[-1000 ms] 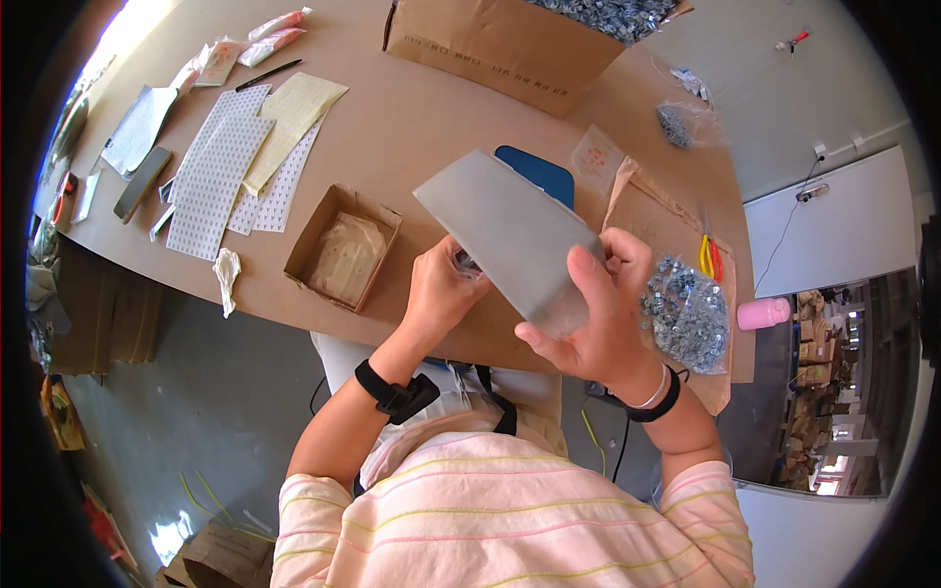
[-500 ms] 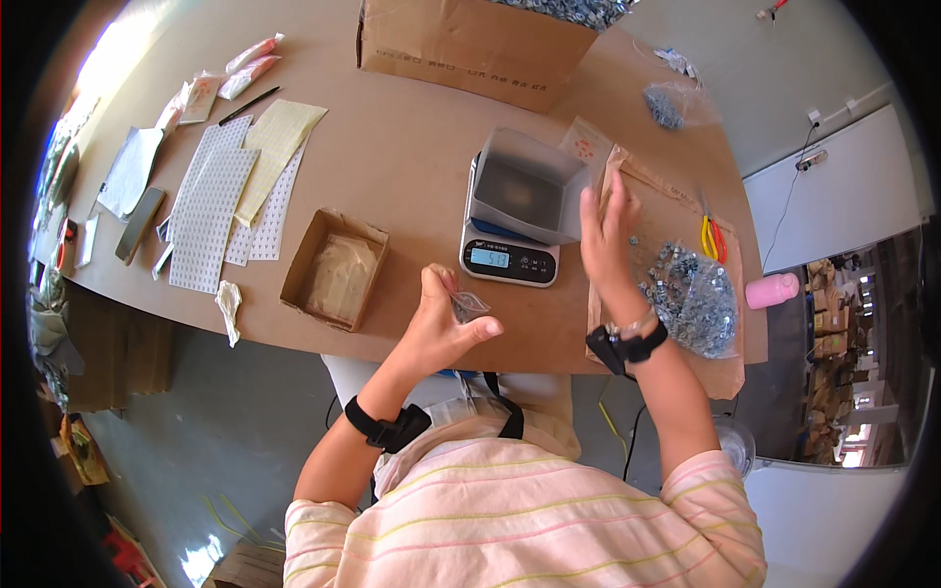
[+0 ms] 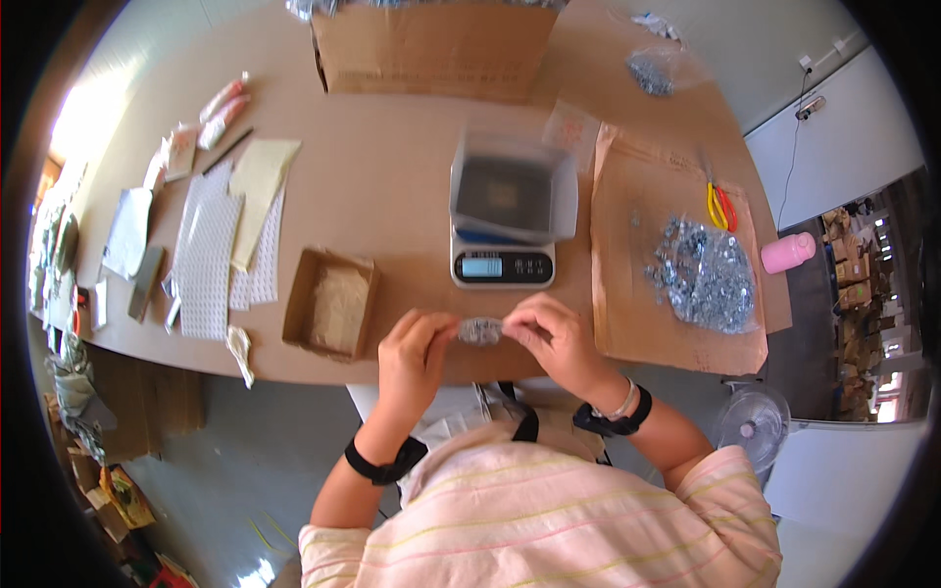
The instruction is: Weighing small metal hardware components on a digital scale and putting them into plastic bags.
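Note:
A small clear plastic bag (image 3: 479, 332) with grey metal bits in it is held level between my two hands at the table's near edge. My left hand (image 3: 414, 358) pinches its left end, and my right hand (image 3: 559, 343) has the right end between thumb and fingers. Just beyond them stands a digital scale (image 3: 505, 269) with a grey plastic tub (image 3: 564, 201) on it, tilted. Left of my hands is a small open cardboard box (image 3: 297, 304) holding clear bags. On the right, a heap of small shiny metal parts (image 3: 704, 279) lies partly in clear plastic.
The heap rests on a flattened brown sheet (image 3: 627, 333) with red-and-yellow-handled pliers (image 3: 721, 208). Beside it is a pink bottle (image 3: 787, 253). A large carton (image 3: 431, 54) stands at the far side. Printed sticker sheets (image 3: 206, 260) lie to the left.
My right hand has come from beside the tub to the bag and now grips its right end. My left hand has turned inward, and the bag is now stretched between both hands. The view has shifted.

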Available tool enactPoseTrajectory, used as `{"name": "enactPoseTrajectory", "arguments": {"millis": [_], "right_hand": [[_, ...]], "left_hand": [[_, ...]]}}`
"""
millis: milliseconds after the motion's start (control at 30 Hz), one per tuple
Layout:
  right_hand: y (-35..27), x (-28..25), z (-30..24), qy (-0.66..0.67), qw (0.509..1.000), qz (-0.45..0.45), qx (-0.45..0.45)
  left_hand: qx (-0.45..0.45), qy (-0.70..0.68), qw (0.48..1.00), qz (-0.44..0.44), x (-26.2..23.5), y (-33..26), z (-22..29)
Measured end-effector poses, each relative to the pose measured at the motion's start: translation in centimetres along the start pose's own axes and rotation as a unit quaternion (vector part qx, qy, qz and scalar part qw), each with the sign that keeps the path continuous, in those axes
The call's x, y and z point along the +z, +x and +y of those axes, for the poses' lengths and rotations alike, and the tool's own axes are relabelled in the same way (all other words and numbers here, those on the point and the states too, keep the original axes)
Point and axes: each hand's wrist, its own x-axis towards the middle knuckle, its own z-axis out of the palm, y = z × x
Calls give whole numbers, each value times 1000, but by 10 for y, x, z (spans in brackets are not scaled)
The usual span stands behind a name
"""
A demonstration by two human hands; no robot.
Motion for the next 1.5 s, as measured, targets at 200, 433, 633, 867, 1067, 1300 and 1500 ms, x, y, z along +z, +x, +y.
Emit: {"name": "enactPoseTrajectory", "arguments": {"millis": [200, 433, 633, 867, 1067, 1300, 1500], "right_hand": [[6, -7, 9, 9, 994, -44, -103], [7, 0, 13, -34, 984, -62, -164], [14, 6, 13, -60, 977, -71, -193], [20, 9, 21, -46, 980, -95, -169], [32, 7, 2, 418, 888, -187, 32], [114, -43, -67, 484, 780, -313, 244], [300, -153, -177, 555, 826, -91, -17]], "left_hand": [[63, 36, 996, -56, -16, 5, 3], [61, 54, 988, -134, -13, 7, 5], [110, 25, 988, -101, -3, 11, -5], [156, 70, 980, -103, 1, 15, -4], [7, -45, 990, -137, -28, 18, 51], [-135, -250, 958, -29, -72, 32, 48], [3, 152, 988, 19, -109, 29, -9]]}}
